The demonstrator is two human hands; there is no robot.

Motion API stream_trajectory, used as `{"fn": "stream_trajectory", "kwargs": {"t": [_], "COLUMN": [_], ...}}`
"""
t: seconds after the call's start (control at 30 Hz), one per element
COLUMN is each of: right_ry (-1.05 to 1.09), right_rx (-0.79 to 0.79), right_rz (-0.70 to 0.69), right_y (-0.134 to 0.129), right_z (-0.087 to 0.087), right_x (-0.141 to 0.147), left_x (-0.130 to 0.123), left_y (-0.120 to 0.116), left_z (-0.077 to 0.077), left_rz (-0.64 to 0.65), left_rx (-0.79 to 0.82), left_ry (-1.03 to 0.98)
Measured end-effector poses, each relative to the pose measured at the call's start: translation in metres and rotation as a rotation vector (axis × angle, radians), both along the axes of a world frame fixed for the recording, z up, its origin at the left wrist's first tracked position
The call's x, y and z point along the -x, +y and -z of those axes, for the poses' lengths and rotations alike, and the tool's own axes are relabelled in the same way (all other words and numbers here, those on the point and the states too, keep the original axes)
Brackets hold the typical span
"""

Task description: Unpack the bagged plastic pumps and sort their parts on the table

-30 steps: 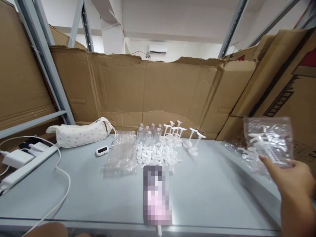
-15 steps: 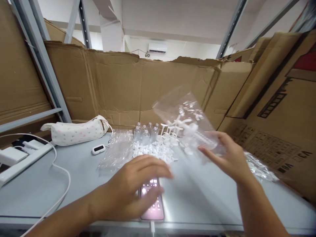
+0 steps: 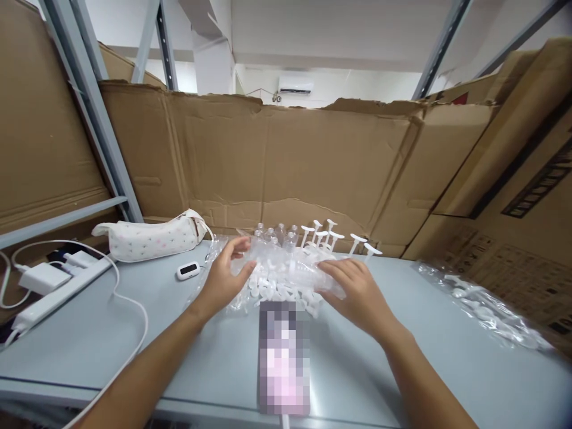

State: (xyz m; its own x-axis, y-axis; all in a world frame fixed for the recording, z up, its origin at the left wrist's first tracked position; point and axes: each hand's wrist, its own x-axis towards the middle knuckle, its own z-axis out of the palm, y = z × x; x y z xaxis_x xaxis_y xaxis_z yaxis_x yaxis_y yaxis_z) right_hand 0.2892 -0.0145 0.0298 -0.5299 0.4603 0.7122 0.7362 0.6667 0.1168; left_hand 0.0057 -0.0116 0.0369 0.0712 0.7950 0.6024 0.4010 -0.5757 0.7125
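Note:
My right hand (image 3: 357, 292) grips one end of a clear plastic bag (image 3: 272, 259) with a translucent ridged cylinder (image 3: 304, 274) inside. At the bag's other end is my left hand (image 3: 226, 274), thumb and fingers apart and curved; whether it touches the film is hard to see. Under and in front of the bag lies a pile of small white plastic pieces (image 3: 277, 291). Behind it stand several clear little bottles (image 3: 290, 237). White T-topped plungers (image 3: 335, 238) stand upright to their right, their lower ends partly hidden by the bag and my right hand.
A phone (image 3: 283, 357), its screen blurred out, lies in front with a cable plugged in. On the left are a white device (image 3: 188, 271), a patterned pouch (image 3: 152, 238) and a power strip (image 3: 62, 298). A filled plastic bag (image 3: 487, 307) lies right. Cardboard (image 3: 290, 155) walls the back.
The bag has come down from the right and now lies level over the white pieces. My left hand has moved forward and left, away from the phone. The view has shifted slightly.

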Motion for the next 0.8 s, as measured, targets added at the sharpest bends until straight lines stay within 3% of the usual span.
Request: {"fn": "stream_trajectory", "kwargs": {"t": [0.1, 0.17, 0.5, 0.63, 0.73, 0.8], "right_ry": [0.013, 0.024, 0.293, 0.666, 0.973, 1.122], "right_rx": [-0.098, -0.134, -0.117, 0.140, 0.536, 0.807], "right_rz": [0.029, 0.055, 0.122, 0.087, 0.025, -0.093], "right_y": [0.002, 0.003, 0.004, 0.009, 0.016, 0.019], "right_z": [0.006, 0.009, 0.018, 0.019, 0.021, 0.023], "right_x": [-0.002, -0.003, 0.001, 0.001, -0.002, -0.002], "left_x": [0.004, 0.002, -0.008, -0.009, -0.010, -0.010], "left_y": [0.005, 0.006, 0.006, 0.008, 0.010, 0.011], "left_z": [0.002, 0.004, 0.016, 0.020, 0.022, 0.023], "left_rz": [0.288, 0.395, 0.499, 0.543, 0.550, 0.568], "left_rx": [0.287, 0.362, 0.490, 0.486, 0.480, 0.476], "left_ry": [-0.048, -0.052, -0.306, -0.487, -0.554, -0.577]}}
